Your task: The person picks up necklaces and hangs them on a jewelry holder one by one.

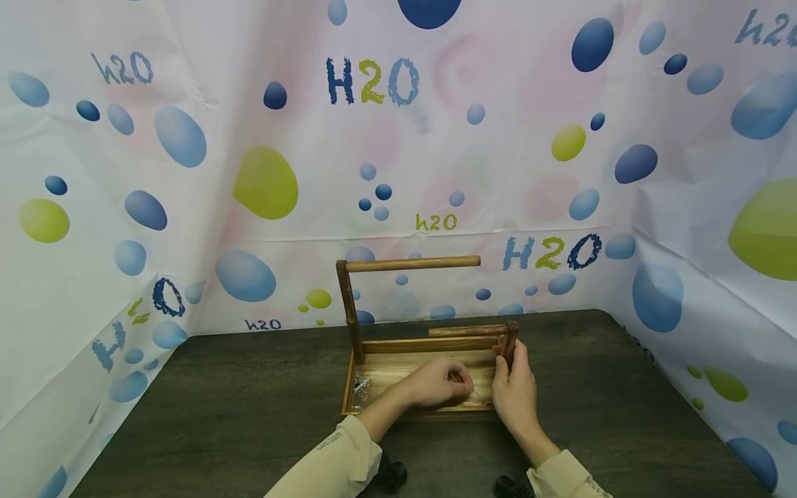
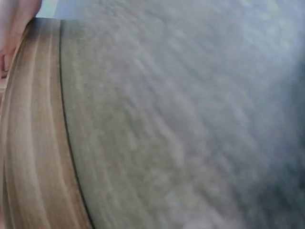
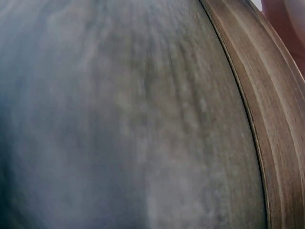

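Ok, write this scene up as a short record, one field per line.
Base: wooden tray on a dark table
Left end: upright left post, with a long rod running right from its top
Right end: right post, with a shorter rod running left from near its top
Left hand: over the tray, fingers curled; any held item unclear
Right hand: grips the right post
Loose parts: small metallic pieces in the tray's left end

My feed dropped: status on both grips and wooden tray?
Right grip holds right post of tray. Left grip over tray floor, hold unclear. Small pale pieces at left end.
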Demonstrator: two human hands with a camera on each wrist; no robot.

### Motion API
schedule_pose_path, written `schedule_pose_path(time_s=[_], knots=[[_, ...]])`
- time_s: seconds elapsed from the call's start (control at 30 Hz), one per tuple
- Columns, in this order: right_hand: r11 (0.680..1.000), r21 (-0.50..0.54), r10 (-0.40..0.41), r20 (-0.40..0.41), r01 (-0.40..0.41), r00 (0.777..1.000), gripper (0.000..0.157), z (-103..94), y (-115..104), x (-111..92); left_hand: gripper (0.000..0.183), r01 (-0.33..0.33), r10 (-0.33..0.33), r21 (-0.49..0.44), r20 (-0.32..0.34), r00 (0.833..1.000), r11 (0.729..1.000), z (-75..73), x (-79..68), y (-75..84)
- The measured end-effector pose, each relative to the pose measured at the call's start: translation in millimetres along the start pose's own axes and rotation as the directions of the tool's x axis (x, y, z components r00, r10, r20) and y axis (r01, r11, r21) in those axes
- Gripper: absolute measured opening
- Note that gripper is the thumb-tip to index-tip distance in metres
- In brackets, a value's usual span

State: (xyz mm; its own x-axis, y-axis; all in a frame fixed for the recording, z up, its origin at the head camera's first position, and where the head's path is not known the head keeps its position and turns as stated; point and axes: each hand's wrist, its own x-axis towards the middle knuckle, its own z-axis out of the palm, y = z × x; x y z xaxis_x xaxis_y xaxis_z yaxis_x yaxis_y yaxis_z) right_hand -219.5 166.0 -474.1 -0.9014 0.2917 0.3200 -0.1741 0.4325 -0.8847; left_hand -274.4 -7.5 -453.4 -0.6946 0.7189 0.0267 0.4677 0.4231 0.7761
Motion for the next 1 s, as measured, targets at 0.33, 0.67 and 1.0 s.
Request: schedule_pose_path(time_s=[0.33,0.67,1.0], knots=[[1.0,-0.006,-0.006,-0.015,0.006,1.0,0.038,0.6,-0.4,-0.3,0.012,-0.022,0.014,-0.256,-0.032,0.999,0.967,-11.8,-12.5,9.6],[1.0,-0.014,-0.007,-0.024,0.007,1.0,0.036,0.2,-0.7,-1.7,0.013,-0.044,0.02,-0.443,-0.059,0.998,0.896,-20.7,-19.8,16.2],[0.999,-0.019,-0.028,-0.06,0.027,0.998,0.035,1.5,-1.0,-1.8,0.015,-0.047,0.019,-0.575,-0.055,0.998,0.817,-25.4,-25.4,21.2]])
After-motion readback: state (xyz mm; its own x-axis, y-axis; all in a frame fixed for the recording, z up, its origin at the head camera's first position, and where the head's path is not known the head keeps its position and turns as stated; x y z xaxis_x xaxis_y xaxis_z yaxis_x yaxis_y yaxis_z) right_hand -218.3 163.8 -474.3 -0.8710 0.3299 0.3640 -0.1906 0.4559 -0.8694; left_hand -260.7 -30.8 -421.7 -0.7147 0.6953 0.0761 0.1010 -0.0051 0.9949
